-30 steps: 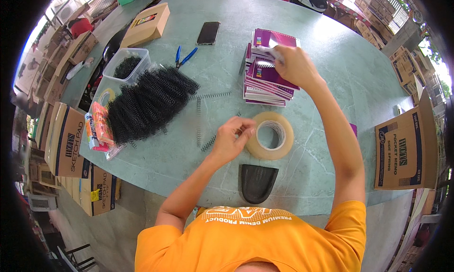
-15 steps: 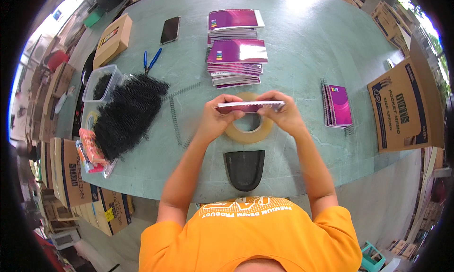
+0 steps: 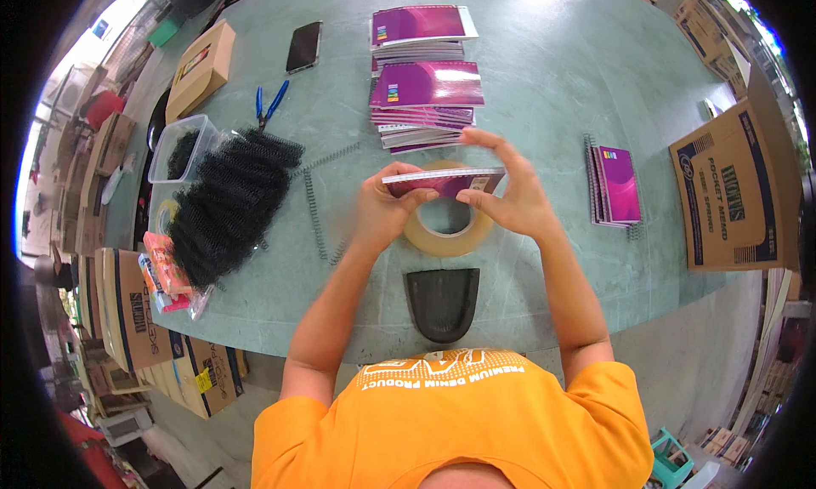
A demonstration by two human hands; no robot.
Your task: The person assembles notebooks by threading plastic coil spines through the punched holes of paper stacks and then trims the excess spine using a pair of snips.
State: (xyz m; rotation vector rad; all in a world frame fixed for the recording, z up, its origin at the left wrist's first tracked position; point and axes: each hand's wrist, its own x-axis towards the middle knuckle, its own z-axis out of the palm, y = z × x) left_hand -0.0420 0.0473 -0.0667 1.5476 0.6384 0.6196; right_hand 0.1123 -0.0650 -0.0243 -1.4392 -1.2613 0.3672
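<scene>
A thin purple memo pad (image 3: pixel 438 181) is held edge-on in front of me, its white page edges facing up. Closed on its left end is my left hand (image 3: pixel 387 207), thumb on the near cover. My right hand (image 3: pixel 525 204) is spread at the other end, thumb against the cover and index finger raised clear above it. Below the pad a wide roll of clear tape (image 3: pixel 450 244) lies flat, partly covered by pad and hands. Beyond my hands are stacked purple memo pads (image 3: pixel 429 85). Loose wire spirals (image 3: pixel 314 213) lie left of my left hand.
Black spiral coils (image 3: pixel 238 200) are heaped at left beside a plastic tub (image 3: pixel 204 149), blue-handled pliers (image 3: pixel 272 105) and a phone (image 3: pixel 304 47). To the right are several coil-bound memo pads (image 3: pixel 619 187) and an open carton (image 3: pixel 731 191). A black U-shaped piece (image 3: pixel 444 306) lies near me.
My right hand has loosened from the memo pad's right end, its fingers lifting up and apart. My left hand keeps its grip, and the pad has tilted slightly.
</scene>
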